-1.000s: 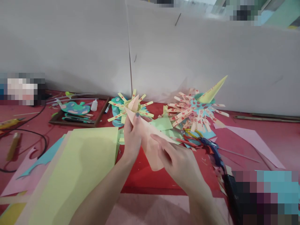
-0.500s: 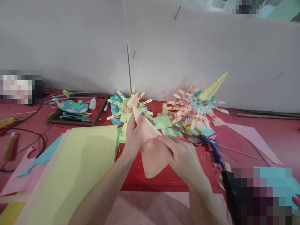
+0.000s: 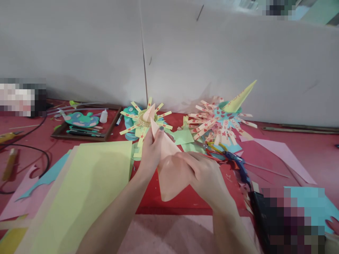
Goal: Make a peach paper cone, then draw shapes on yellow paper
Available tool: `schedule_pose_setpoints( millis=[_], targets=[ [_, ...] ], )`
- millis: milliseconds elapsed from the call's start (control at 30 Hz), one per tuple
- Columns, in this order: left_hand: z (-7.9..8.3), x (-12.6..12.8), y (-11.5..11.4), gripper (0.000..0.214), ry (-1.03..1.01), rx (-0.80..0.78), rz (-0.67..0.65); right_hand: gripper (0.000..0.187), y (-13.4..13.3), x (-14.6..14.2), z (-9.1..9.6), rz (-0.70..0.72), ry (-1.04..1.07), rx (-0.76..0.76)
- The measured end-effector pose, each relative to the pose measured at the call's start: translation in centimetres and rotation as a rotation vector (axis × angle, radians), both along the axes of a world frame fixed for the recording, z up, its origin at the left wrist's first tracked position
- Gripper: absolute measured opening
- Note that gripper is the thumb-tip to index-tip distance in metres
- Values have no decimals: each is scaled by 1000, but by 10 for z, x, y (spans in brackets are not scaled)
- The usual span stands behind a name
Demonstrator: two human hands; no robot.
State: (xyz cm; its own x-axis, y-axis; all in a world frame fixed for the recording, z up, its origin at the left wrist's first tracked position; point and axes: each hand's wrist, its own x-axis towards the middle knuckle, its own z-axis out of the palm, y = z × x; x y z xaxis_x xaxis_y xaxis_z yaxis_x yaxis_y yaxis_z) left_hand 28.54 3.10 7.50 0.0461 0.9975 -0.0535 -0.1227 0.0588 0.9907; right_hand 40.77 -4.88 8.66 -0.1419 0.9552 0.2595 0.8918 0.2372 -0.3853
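Note:
Both my hands hold a peach paper cone (image 3: 171, 174) above the red table. My left hand (image 3: 150, 153) pinches the cone near its pointed tip, thumb on top. My right hand (image 3: 205, 176) wraps around the cone's wide lower part, fingers curled over the rolled edge. Just behind the tip lies a yellow paper sunburst craft (image 3: 144, 120) with red-starred strips. To its right stands a pink and blue starburst craft (image 3: 221, 121) topped by a yellow cone.
A stack of yellow-green paper sheets (image 3: 87, 187) lies at left. Red-handled scissors (image 3: 214, 153) and a blue glue gun (image 3: 238, 165) lie right of my hands. A wooden tray (image 3: 84, 125) with pens and a small bottle sits back left. A black cable (image 3: 31, 155) loops at far left.
My right hand has slid up over the cone and rolled it tighter. The cone's wide end has dropped slightly lower. The left hand keeps its pinch near the tip.

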Motion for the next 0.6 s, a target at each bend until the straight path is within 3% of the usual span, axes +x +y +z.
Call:
schedule_pose_setpoints(
  millis=[600],
  targets=[
    [-5,-1,1,23,-3,-3,5,32,2,0,-2,15,32,-11]
  ],
)
